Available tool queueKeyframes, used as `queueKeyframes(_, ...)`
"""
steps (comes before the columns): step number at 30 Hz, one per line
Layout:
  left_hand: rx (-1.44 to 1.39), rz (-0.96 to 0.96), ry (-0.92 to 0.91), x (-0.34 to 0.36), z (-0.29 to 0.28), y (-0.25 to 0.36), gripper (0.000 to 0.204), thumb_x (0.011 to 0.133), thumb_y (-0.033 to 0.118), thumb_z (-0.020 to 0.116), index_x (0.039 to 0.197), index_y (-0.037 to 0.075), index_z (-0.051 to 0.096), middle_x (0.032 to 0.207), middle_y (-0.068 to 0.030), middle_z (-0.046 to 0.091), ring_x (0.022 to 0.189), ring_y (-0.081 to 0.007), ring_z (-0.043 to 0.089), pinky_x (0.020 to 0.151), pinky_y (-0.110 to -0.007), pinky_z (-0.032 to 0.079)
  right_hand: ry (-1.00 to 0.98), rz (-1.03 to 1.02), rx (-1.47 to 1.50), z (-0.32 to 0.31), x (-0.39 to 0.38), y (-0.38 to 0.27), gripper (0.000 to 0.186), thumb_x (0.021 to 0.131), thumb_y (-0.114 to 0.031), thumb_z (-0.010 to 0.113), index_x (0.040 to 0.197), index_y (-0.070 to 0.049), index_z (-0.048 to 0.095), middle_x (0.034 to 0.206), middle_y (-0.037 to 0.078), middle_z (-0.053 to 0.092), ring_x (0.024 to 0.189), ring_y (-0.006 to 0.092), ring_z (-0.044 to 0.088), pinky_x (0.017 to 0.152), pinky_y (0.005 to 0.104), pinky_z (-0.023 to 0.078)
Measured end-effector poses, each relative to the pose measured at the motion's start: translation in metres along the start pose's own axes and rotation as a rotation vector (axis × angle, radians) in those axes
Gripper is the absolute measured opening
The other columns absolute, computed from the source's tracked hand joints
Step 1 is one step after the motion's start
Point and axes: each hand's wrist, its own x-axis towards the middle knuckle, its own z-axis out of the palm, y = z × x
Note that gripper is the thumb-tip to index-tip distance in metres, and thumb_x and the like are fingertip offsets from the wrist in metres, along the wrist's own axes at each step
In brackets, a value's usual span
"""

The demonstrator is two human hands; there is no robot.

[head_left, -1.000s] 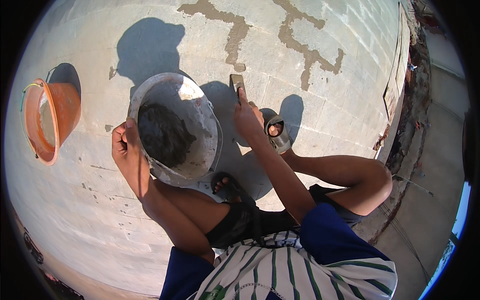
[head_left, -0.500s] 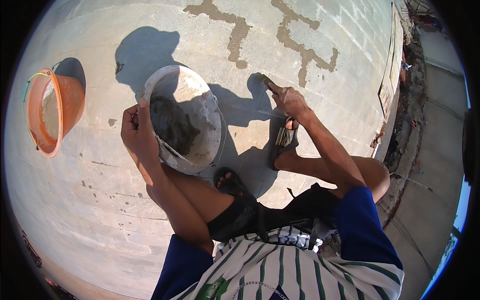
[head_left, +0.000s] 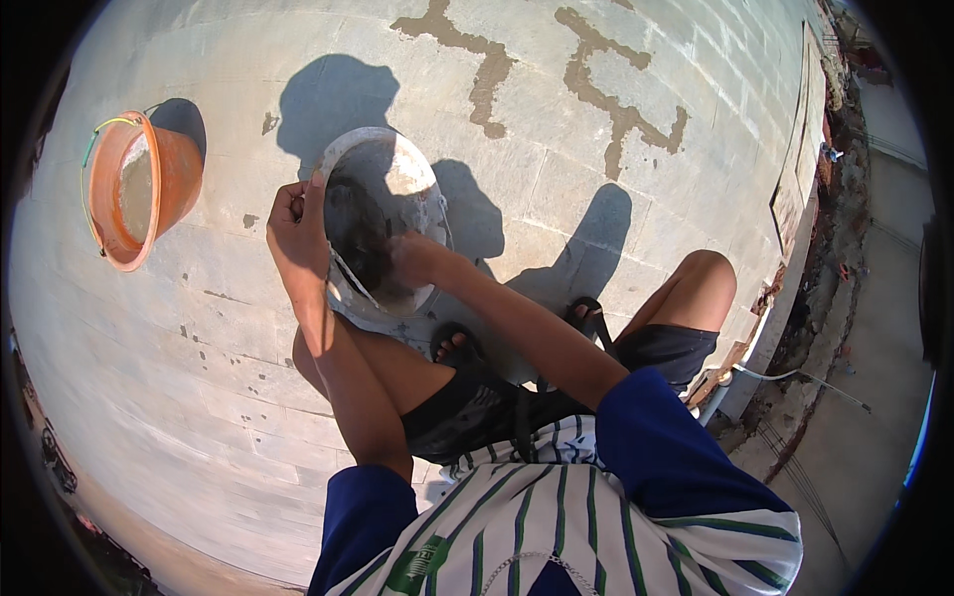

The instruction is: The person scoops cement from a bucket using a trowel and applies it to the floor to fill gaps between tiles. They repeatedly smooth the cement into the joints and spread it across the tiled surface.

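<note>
A pale, mortar-stained bucket [head_left: 412,184] stands tilted toward me between my knees, with wet grey mortar [head_left: 353,214] in it. My left hand [head_left: 300,223] is closed on its left rim. Inside the bucket is my right hand [head_left: 415,260], blurred by motion and reaching down at the mortar. The small flat scraper seen in that hand a moment earlier is now hidden or smeared. The bucket's wire handle hangs along its near side.
An orange bucket [head_left: 179,184] with grey material inside lies tipped at the left. Wet mortar lines [head_left: 487,84] mark block joints ahead. A wooden board [head_left: 798,149] and a rubble-strewn edge [head_left: 830,288] run along the right. My sandalled feet are close by the pale bucket.
My right hand has swung left from beside my right foot into the pale bucket. My right knee has shifted. The left hand keeps its grip on the rim.
</note>
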Motion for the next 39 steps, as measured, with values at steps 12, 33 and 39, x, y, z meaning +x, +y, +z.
queueKeyframes(12,-0.207,-0.044,0.098,0.014,0.012,-0.006,0.022,0.089,0.021,0.065,0.078,0.003,0.059,0.063,0.0076,0.040,0.058,-0.0027,0.033,0.053,-0.018,0.026,0.398,0.384,1.480,-0.064,-0.157,0.063,0.047,0.095,-0.023,0.050,0.141,-0.017,0.041,0.068,0.000,0.047,0.057,0.0096,0.047,0.053,0.0277,0.042)
queueKeyframes(33,-0.037,-0.010,0.014,0.004,0.032,-0.003,0.023,0.090,0.024,0.065,0.082,0.003,0.060,0.063,0.0087,0.039,0.058,-0.0016,0.031,0.052,-0.017,0.025,0.804,0.895,0.179,0.021,-0.076,0.115,0.051,0.094,-0.024,0.046,0.143,-0.022,0.032,0.097,0.021,0.057,0.083,0.0390,0.061,0.072,0.0482,0.050)
queueKeyframes(39,-0.052,0.004,-0.006,0.003,0.025,-0.009,0.024,0.090,0.025,0.065,0.083,0.002,0.059,0.064,0.0082,0.039,0.059,-0.0022,0.031,0.053,-0.017,0.025,0.479,0.720,0.011,-0.067,-0.112,0.144,0.051,0.092,-0.026,0.047,0.142,-0.024,0.035,0.100,0.021,0.061,0.088,0.0370,0.064,0.074,0.0464,0.052)
